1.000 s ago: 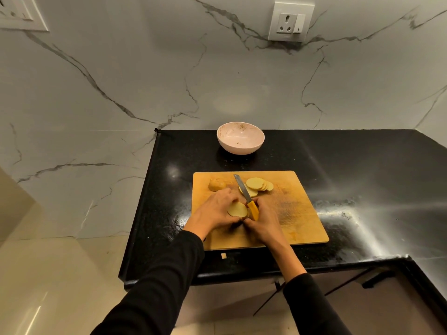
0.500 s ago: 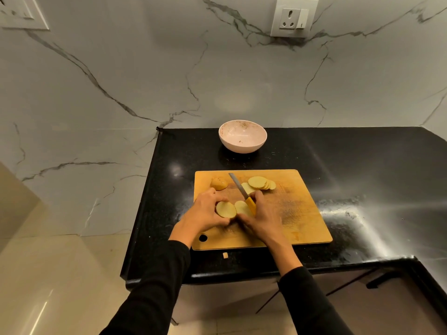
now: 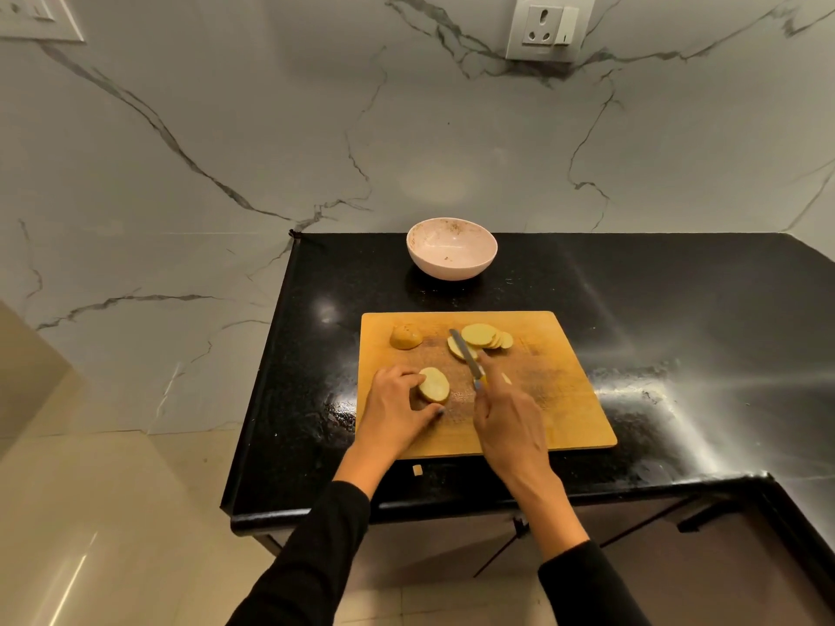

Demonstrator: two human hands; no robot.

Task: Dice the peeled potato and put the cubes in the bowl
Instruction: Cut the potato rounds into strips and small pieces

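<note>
On the wooden cutting board (image 3: pixel 560 399) my left hand (image 3: pixel 395 411) holds a stack of potato slices (image 3: pixel 433 384) between fingers and thumb. My right hand (image 3: pixel 506 417) grips a yellow-handled knife (image 3: pixel 467 359), blade pointing away and up to the left, apart from the held slices. A fan of cut potato slices (image 3: pixel 483 338) lies at the board's far side under the blade tip. A potato end piece (image 3: pixel 405 337) sits at the far left corner. The pale bowl (image 3: pixel 452 248) stands behind the board with only specks inside.
The board lies on a black stone counter (image 3: pixel 677 309) whose left edge drops to a tiled floor. A small potato scrap (image 3: pixel 417 469) sits on the counter in front of the board. A marble wall with a socket (image 3: pixel 546 29) rises behind.
My hands have parted: the left drew the potato slices to the left, and the right moved the knife off them to the right.
</note>
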